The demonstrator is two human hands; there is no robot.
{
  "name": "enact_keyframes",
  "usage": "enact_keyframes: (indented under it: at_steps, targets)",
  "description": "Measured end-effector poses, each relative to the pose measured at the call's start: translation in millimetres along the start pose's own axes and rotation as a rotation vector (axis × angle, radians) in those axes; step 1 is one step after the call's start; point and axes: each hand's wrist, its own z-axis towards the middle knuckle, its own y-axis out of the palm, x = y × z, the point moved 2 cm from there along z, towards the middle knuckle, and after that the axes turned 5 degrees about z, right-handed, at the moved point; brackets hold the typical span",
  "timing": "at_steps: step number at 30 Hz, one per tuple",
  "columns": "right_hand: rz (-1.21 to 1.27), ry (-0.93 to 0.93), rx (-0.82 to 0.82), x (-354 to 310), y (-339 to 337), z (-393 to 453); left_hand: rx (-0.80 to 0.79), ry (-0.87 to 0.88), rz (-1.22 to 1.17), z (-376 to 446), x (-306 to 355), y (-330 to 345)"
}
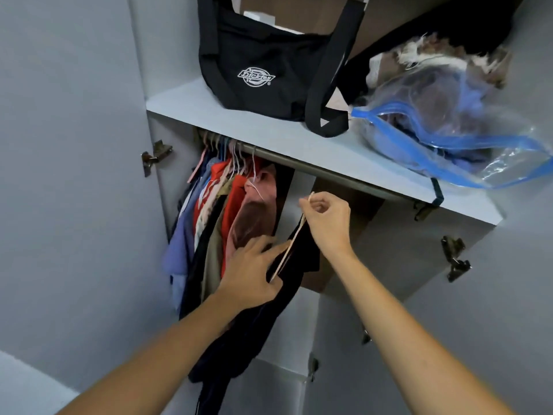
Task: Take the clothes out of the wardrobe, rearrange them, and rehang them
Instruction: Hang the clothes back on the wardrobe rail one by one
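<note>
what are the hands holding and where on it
Right hand pinches the pale hanger at its hook; left hand grips the dark garment near its top.

Soft, even, cool light; the wardrobe interior under the shelf [299,139] falls into shadow. Wide-angle bending at the edges. Slight glare on the plastic bag [466,127]; overall mildly soft.

**Dark garment on a pale hanger, beside the hung clothes**

A dark navy garment [254,319] droops on a thin, pale hanger [291,239], tilted steeply, below the wardrobe rail [329,172] and not hooked on it. Left of it along the rail, hung clothes [221,223] are bunched tight: pink nearest, then red, beige, dark and blue pieces on thin hangers.
</note>
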Motion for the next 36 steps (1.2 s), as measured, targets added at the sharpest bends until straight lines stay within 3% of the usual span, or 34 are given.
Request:
enact_keyframes:
  at_steps: [10, 21, 32, 36]
  targets:
    - [-0.167, -0.222, -0.195, 47.2, 58.6, 67.7, 0.133, -0.088, 0.135, 63.4, -50.9, 32.1]
    - [-0.219, -0.336, -0.052, 79.3, 111.6, 111.7, 0.287, -0.01, 0.141, 116.4, -109.1, 60.7]
    - [-0.311, -0.523, -0.04, 87.4, 156.8, 157.7, 0.381, 0.0, 0.176, 164.1, -148.1, 75.0]
    - [-0.262, -0.511, -0.034, 87.7, 160.3, 157.2, 0.39, -0.016, 0.114, 167.2, -151.2, 76.9]
